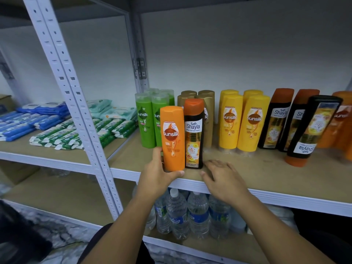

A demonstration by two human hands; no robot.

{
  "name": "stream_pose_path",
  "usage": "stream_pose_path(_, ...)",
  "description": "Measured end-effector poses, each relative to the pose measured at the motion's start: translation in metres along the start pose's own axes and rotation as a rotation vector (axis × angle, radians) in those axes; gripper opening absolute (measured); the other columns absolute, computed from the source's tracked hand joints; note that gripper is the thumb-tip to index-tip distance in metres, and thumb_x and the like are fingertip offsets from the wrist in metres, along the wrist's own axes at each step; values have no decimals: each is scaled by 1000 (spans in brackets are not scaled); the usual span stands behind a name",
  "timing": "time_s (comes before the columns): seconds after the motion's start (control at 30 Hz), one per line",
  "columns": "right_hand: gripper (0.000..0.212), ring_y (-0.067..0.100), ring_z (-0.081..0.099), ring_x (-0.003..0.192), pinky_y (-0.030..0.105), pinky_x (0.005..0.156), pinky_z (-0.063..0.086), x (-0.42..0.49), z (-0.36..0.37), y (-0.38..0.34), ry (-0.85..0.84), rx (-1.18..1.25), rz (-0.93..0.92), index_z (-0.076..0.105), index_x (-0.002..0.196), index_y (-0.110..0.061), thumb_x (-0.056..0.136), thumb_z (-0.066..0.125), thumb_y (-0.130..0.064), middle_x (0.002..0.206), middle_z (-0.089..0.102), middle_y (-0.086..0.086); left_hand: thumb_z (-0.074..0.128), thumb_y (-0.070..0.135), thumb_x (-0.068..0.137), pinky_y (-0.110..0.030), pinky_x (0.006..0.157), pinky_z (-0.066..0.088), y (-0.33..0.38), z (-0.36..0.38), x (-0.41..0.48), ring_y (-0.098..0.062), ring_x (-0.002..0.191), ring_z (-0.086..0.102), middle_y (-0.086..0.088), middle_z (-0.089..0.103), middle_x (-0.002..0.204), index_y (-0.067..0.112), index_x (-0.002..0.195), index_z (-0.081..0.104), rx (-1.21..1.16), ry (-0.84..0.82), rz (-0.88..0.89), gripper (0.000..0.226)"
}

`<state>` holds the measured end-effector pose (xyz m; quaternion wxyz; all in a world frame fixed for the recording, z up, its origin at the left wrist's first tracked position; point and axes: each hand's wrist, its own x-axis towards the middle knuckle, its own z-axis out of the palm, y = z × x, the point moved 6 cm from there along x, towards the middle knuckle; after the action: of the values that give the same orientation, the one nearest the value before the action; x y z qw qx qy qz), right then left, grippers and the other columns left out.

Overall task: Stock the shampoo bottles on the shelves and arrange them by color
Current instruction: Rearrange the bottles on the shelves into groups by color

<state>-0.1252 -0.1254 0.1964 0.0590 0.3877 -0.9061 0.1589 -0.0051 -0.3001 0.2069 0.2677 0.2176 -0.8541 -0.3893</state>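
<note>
My left hand [158,176] grips an orange Sunsilk bottle [172,138] at its base, standing at the front edge of the shelf [266,174]. Touching its right side stands a black Safi Shayla bottle [194,134] with an orange cap. My right hand [222,178] rests flat on the shelf just right of that bottle, fingers spread, holding nothing. Behind stand green bottles [147,119], gold bottles [206,103], yellow bottles [243,121] and more black Shayla bottles [276,119]. One black bottle [312,130] leans upside down, cap on the shelf. Orange bottles [342,121] are at the far right.
A white slotted upright post [76,103] divides this bay from the left one, which holds blue packs [34,119] and green wipe packs [76,134]. Water bottles [190,214] stand on the shelf below. The white wall closes the back.
</note>
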Motion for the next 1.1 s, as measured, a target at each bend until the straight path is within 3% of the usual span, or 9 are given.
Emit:
stream_pose_path(0.13, 43, 19, 57, 120, 35, 97, 49, -9, -15, 4, 84, 182, 74, 57, 136, -24, 100, 47, -44, 135, 62, -3, 87, 54, 68, -42, 86, 57, 12, 4, -12, -13, 100, 65, 14, 63, 113, 41, 123, 36, 6, 7, 30, 76)
stream_pose_path(0.3, 47, 9, 54, 126, 29, 104, 46, -17, -27, 6, 102, 443, 88, 55, 142, -25, 99, 54, -44, 141, 59, -8, 85, 58, 68, -36, 83, 58, 28, 20, -20, -10, 96, 66, 14, 64, 111, 41, 122, 36, 18, -13, 54, 75)
stream_pose_path(0.47, 39, 0, 59, 112, 22, 95, 49, -27, -43, 8, 122, 675, 86, 57, 138, -30, 101, 56, -38, 129, 65, -12, 86, 55, 68, -39, 83, 59, 46, 46, -23, -8, 94, 68, 13, 69, 111, 41, 127, 39, -24, -94, 88, 78)
stream_pose_path(0.53, 33, -2, 62, 106, 27, 95, 52, -29, -49, 12, 146, 718, 91, 61, 133, -32, 101, 57, -36, 122, 68, -14, 85, 54, 68, -40, 81, 60, 54, 56, -21, -9, 92, 70, 13, 70, 108, 42, 130, 39, -33, -109, 98, 78)
stream_pose_path(0.6, 31, 0, 64, 104, 34, 95, 55, -32, -53, 19, 185, 734, 116, 64, 129, -31, 99, 58, -39, 115, 70, -14, 85, 52, 70, -41, 80, 59, 60, 68, -19, -10, 91, 70, 13, 71, 106, 43, 129, 40, -36, -117, 117, 75)
stream_pose_path(0.7, 27, 2, 63, 100, 32, 92, 54, -38, -61, 33, 226, 710, 175, 62, 125, -32, 100, 56, -39, 111, 68, -14, 81, 43, 79, -41, 85, 58, 73, 89, -16, -12, 96, 69, 10, 70, 110, 42, 135, 39, -31, -140, 144, 69)
stream_pose_path(0.87, 29, 10, 64, 103, 38, 93, 53, -51, -72, 69, 287, 657, 271, 60, 128, -32, 102, 51, -40, 115, 69, -8, 65, 27, 95, -45, 90, 57, 96, 130, -14, -16, 103, 67, 5, 69, 114, 44, 139, 33, -29, -215, 195, 57)
stream_pose_path(1.1, 34, 12, 63, 109, 43, 99, 52, -85, -86, 132, 372, 657, 373, 53, 135, -35, 102, 50, -43, 119, 66, -11, 65, 34, 95, -40, 95, 54, 143, 190, -24, -14, 110, 65, 9, 68, 122, 45, 139, 36, -93, -289, 286, 53)
